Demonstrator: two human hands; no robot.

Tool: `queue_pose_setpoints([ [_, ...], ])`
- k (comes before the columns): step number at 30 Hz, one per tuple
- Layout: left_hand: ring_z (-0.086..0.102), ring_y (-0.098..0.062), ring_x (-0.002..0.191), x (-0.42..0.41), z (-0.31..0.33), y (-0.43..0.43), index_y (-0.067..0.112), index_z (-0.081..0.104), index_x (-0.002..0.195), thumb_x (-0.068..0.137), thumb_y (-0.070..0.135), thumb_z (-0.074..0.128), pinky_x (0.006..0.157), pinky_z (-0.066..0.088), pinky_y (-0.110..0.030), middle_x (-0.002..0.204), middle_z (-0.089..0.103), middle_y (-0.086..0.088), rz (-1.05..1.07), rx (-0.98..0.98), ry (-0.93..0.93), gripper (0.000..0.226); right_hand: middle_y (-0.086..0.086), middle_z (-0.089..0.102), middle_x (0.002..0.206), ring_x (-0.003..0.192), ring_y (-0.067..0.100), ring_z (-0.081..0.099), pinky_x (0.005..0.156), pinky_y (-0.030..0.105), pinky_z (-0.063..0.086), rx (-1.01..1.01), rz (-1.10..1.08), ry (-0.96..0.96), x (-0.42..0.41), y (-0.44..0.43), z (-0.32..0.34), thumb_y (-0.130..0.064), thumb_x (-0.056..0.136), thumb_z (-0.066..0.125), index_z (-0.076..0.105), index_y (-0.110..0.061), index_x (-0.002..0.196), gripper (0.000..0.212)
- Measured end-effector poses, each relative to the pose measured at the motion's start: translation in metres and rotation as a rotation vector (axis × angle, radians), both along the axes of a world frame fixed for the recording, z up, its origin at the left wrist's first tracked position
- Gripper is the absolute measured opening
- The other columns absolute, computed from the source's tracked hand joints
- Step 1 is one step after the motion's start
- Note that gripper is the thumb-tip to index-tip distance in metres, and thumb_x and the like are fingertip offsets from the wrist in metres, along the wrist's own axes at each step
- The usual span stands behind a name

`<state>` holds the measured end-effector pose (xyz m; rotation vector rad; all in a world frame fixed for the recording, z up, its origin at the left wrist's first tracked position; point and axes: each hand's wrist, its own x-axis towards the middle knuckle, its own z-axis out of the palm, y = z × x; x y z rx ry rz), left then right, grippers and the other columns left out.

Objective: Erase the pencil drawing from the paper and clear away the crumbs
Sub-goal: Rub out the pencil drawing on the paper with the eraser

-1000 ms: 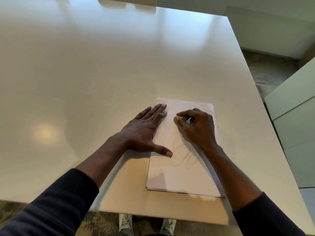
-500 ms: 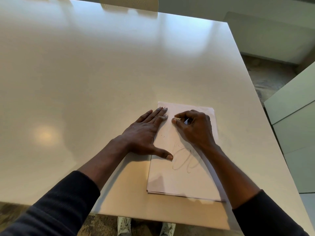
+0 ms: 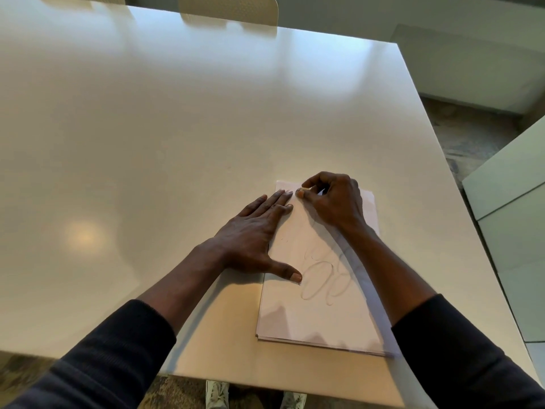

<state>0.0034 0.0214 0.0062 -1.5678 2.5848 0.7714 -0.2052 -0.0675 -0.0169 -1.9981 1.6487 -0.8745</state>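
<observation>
Left hand (image 3: 253, 234) lies flat, fingers straight, on the paper (image 3: 309, 320), right hand (image 3: 333, 199) pinches a small eraser (image 3: 305, 188) just past left's fingertips (image 3: 288, 205).

A glossy, pale surface (image 3: 177, 128) stretches far beyond the left hand (image 3: 250, 231) and mirrors soft bluish patches of light. A warm round glow (image 3: 84, 236) lies well left of that hand. A beige chair back (image 3: 228, 8) stands at the far edge. Right of the right hand (image 3: 336, 202), mottled floor (image 3: 472, 137) meets pale cabinet panels (image 3: 513, 231).
</observation>
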Motion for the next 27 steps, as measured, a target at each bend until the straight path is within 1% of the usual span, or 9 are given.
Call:
queue_pose_setpoints([
  [3,-0.057,0.025,0.116,0.0,-0.001,-0.001,0.025,-0.018,0.167,0.073,0.084,0.073,0.101,-0.035,-0.003,0.16,-0.039,0.02,0.008,-0.004,-0.003,0.144,-0.01,0.077,0.085,0.075,0.007,0.068,0.071,0.036,0.06,-0.004,0.001,-0.014,0.0,0.003,-0.001,-0.041,0.086,0.089,0.082,-0.028,0.098,0.019],
  [7,-0.054,0.022,0.125,0.001,-0.004,-0.001,0.025,-0.015,0.169,0.07,0.089,0.071,0.107,-0.033,-0.007,0.166,-0.036,0.019,0.016,-0.015,0.004,0.146,-0.012,0.076,0.082,0.076,0.006,0.07,0.072,0.042,0.064,0.038,0.014,-0.02,-0.009,0.008,-0.002,-0.042,0.082,0.091,0.082,-0.031,0.092,0.018],
  [10,-0.054,0.022,0.125,0.0,-0.004,-0.001,0.026,-0.013,0.17,0.066,0.092,0.066,0.107,-0.031,-0.007,0.166,-0.038,0.02,0.015,-0.006,0.012,0.146,-0.011,0.077,0.083,0.079,0.008,0.072,0.075,0.04,0.064,0.018,-0.075,-0.029,-0.013,0.007,-0.001,-0.043,0.084,0.088,0.083,-0.029,0.095,0.018],
  [14,-0.053,0.021,0.127,0.0,-0.004,-0.001,0.026,-0.01,0.17,0.067,0.092,0.067,0.108,-0.031,-0.008,0.167,-0.037,0.02,0.02,-0.013,0.015,0.145,-0.014,0.074,0.077,0.068,0.003,0.066,0.066,0.031,0.057,0.042,0.062,-0.023,-0.021,0.018,0.0,-0.039,0.082,0.091,0.083,-0.029,0.092,0.017],
  [16,-0.053,0.021,0.128,0.0,-0.004,-0.001,0.026,-0.008,0.17,0.068,0.091,0.068,0.11,-0.03,-0.009,0.166,-0.036,0.02,0.025,-0.017,0.015,0.144,-0.014,0.074,0.076,0.067,0.003,0.066,0.066,0.029,0.056,0.06,0.087,-0.02,-0.029,0.023,0.0,-0.038,0.081,0.093,0.083,-0.029,0.09,0.016],
  [20,-0.05,0.018,0.133,0.0,-0.005,-0.002,0.025,-0.008,0.171,0.067,0.094,0.066,0.12,-0.024,-0.017,0.168,-0.036,0.02,0.025,-0.029,-0.002,0.145,-0.013,0.077,0.076,0.07,0.009,0.071,0.068,0.038,0.062,0.053,-0.04,-0.078,-0.042,0.025,0.0,-0.04,0.079,0.093,0.083,-0.029,0.089,0.018],
  [23,-0.046,0.013,0.141,0.0,-0.006,-0.003,0.024,-0.006,0.171,0.066,0.096,0.065,0.124,-0.021,-0.021,0.17,-0.034,0.019,0.023,-0.039,-0.008,0.145,-0.011,0.076,0.075,0.065,0.013,0.068,0.065,0.041,0.06,0.039,0.073,-0.069,-0.042,0.037,-0.001,-0.036,0.079,0.094,0.083,-0.027,0.089,0.017],
  [25,-0.048,0.014,0.138,0.0,-0.007,-0.003,0.025,-0.007,0.171,0.067,0.095,0.066,0.121,-0.025,-0.018,0.17,-0.035,0.019,0.019,-0.036,-0.011,0.145,-0.011,0.077,0.076,0.065,0.014,0.068,0.065,0.043,0.06,0.049,0.108,-0.05,-0.044,0.041,-0.002,-0.037,0.079,0.094,0.084,-0.028,0.089,0.017],
  [27,-0.051,0.017,0.133,-0.001,-0.006,-0.003,0.025,-0.008,0.17,0.067,0.094,0.066,0.114,-0.029,-0.012,0.169,-0.035,0.019,0.015,-0.032,-0.011,0.144,-0.013,0.077,0.077,0.068,0.012,0.069,0.068,0.045,0.062,0.043,0.039,-0.054,-0.047,0.038,-0.003,-0.041,0.078,0.093,0.083,-0.029,0.089,0.019],
])
